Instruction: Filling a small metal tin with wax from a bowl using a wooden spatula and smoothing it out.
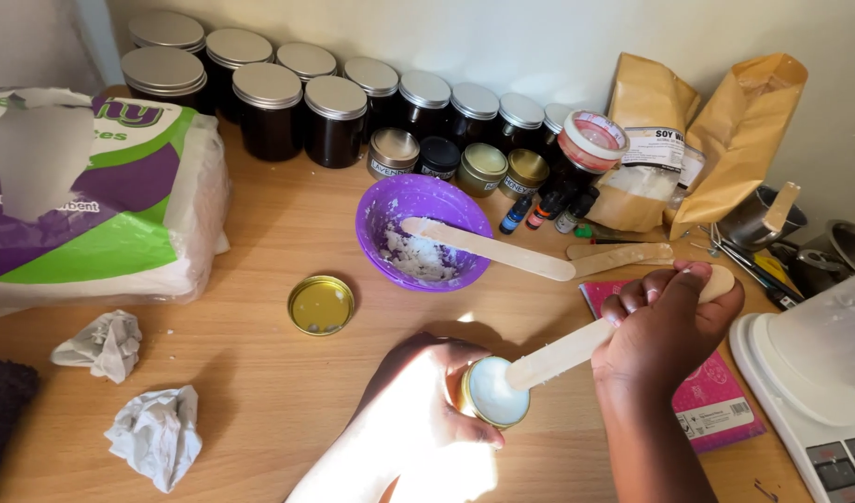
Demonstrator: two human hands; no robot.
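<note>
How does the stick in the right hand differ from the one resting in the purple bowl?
The held stick is gripped by the right hand, its tip on the small gold tin that the left hand steadies. The bowl stick lies untouched across the purple bowl. Both are flat, pale wood.

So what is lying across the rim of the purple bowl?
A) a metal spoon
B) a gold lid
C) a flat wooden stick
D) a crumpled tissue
C: a flat wooden stick rests across the purple bowl, one end over the white crumbly stuff inside, while the gold lid lies on the table beside the bowl.
</note>
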